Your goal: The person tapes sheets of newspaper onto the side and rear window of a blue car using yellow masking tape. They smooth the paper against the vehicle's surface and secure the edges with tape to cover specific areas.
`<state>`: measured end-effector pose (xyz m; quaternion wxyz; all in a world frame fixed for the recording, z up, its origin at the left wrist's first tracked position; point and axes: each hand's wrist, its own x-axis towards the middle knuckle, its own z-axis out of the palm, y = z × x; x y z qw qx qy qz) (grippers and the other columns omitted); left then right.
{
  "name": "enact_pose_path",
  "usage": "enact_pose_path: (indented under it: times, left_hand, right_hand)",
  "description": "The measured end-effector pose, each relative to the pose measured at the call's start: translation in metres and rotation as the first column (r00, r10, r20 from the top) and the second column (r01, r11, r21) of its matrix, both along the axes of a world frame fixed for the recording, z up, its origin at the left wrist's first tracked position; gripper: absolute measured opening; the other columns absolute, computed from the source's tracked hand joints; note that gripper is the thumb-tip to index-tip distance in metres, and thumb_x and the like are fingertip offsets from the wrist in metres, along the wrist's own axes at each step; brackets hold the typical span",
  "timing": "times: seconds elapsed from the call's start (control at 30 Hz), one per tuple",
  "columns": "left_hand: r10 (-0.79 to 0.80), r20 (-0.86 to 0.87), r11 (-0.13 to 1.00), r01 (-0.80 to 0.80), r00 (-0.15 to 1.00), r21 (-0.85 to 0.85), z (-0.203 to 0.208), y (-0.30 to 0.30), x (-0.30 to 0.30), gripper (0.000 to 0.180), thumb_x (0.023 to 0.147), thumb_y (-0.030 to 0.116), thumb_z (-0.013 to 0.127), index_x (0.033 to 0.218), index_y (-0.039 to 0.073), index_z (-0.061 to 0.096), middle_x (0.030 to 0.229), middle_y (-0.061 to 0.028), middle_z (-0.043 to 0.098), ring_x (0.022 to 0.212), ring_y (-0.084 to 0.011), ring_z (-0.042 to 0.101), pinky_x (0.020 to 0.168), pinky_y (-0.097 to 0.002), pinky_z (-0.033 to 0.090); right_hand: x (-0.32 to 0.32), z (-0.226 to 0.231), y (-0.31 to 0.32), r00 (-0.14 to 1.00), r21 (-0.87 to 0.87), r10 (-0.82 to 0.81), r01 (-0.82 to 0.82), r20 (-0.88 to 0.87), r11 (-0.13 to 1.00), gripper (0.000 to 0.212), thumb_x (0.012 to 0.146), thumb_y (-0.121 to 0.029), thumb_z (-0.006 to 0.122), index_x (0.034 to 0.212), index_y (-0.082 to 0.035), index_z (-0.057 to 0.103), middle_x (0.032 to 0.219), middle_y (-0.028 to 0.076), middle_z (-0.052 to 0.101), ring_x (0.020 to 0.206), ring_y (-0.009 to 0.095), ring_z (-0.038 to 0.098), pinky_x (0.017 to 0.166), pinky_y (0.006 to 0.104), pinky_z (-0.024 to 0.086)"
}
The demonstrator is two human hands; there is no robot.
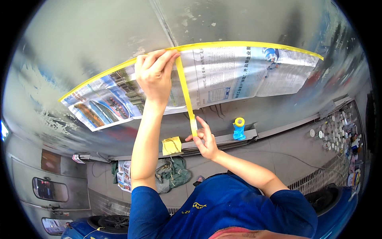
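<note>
At upper centre, the left hand (154, 79) pinches the top of the tape (184, 83) and hides part of the newspaper (230, 75), while mid-frame the right hand (206, 142) grips the strip's lower end, its tip hard to make out.

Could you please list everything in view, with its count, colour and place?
newspaper: at least two sheets, mostly white, on the panel
panel: one, grey, ahead
long tape line: one, yellow, newspaper's top edge
hanging tape strip: one, yellow, between the hands
tape roll: one, yellow, with blue film below
square piece: one, yellow, below the newspaper
cloth: count unclear, grey-green, floor
containers: many, mostly white, far right
cable: count unclear, dark, floor
door: count unclear, grey, far left
shirt: one, blue, bottom
left hand: one, bare, at the long tape line
right hand: one, bare, holding the hanging tape strip's lower end
</note>
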<state>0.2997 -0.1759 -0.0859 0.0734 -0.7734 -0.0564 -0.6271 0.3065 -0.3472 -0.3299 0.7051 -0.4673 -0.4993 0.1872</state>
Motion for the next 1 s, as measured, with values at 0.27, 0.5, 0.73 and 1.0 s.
enact_pose_path:
  times: [0.27,0.5,0.73,1.0]
  left_hand:
    - [0.176,0.119,0.975,-0.157,0.977,-0.155,-0.011,-0.006,0.011,0.026,0.071,0.020,0.092,0.076,0.009,0.068,0.078,-0.0045,0.061,0.067,-0.0225,0.060,0.053,-0.0366,0.046]
    - [0.095,-0.008,0.961,-0.089,0.995,0.260,-0.034,0.025,0.004,0.029,0.072,0.022,0.089,0.098,0.018,0.077,0.090,0.0016,0.062,0.080,-0.0193,0.058,0.068,-0.0343,0.046]
    - [0.343,-0.151,0.919,-0.299,0.927,0.256,-0.109,0.022,-0.018,0.054,0.077,0.049,0.080,0.129,0.034,0.072,0.143,0.0009,0.054,0.129,-0.0247,0.043,0.105,-0.0419,0.031]
    - [0.409,-0.225,0.901,-0.353,0.884,0.252,-0.156,0.036,-0.024,0.066,0.079,0.061,0.075,0.140,0.038,0.062,0.160,-0.0058,0.043,0.151,-0.0342,0.028,0.123,-0.0547,0.011]
  right_hand:
    - [0.015,0.006,0.029,0.942,-0.150,0.046,-0.101,-0.332,0.984,0.058,0.106,-0.016,0.052,0.156,-0.003,0.025,0.090,0.012,0.075,0.075,0.013,0.066,0.076,0.0274,0.053]
    - [0.031,0.004,0.058,0.881,-0.222,0.019,-0.139,-0.472,0.965,0.042,0.107,-0.022,0.054,0.142,-0.001,0.042,0.089,0.013,0.075,0.058,0.010,0.061,0.058,0.0244,0.050]
    - [0.029,-0.008,0.064,0.877,-0.278,-0.022,-0.128,-0.480,0.952,0.039,0.107,-0.025,0.055,0.136,-0.001,0.046,0.086,0.012,0.074,0.058,0.011,0.060,0.058,0.0242,0.050]
    - [0.012,-0.015,0.060,0.858,-0.150,-0.038,-0.046,-0.513,0.988,0.042,0.108,-0.026,0.055,0.140,-0.002,0.045,0.079,0.010,0.071,0.064,0.011,0.063,0.061,0.0242,0.051]
